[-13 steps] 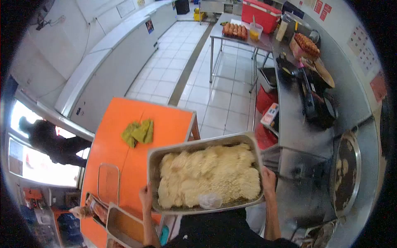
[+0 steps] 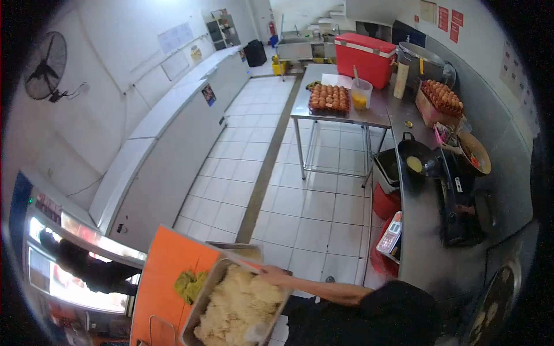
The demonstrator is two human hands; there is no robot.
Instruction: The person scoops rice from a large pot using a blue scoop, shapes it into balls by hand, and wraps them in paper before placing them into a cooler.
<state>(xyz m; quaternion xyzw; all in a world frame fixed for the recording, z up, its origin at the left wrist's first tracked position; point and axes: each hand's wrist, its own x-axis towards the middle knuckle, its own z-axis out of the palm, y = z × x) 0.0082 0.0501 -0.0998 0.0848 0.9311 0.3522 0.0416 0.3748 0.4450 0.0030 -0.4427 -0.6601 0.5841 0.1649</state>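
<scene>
We've got our right hand (image 2: 271,278) gripping the far rim of a metal tray (image 2: 203,300), fingers curled over the edge, arm stretched across from the lower right in a black sleeve. Tray's heaped w/ pale shredded stuff (image 2: 236,305), maybe noodles or dough, can't tell which. Tray sits tilted over the orange table (image 2: 164,259), near its right edge; whether it rests on the table or is carried we can't tell. Left hand isn't in view, so no word on its grip.

Just left of the tray, a crumpled green cloth (image 2: 189,285) lies on the orange top, touching or nearly touching the tray side.

Further off: steel table (image 2: 369,118) w/ an egg carton tray (image 2: 329,97), a cup of yellow liquid (image 2: 360,95) & a red cooler (image 2: 369,55). Along the right counter (image 2: 424,242), a black pan (image 2: 414,155), more eggs (image 2: 443,96). Wall fan (image 2: 46,66) top left. Another person in dark clothes (image 2: 86,268) stands behind the glass at the lower left.
</scene>
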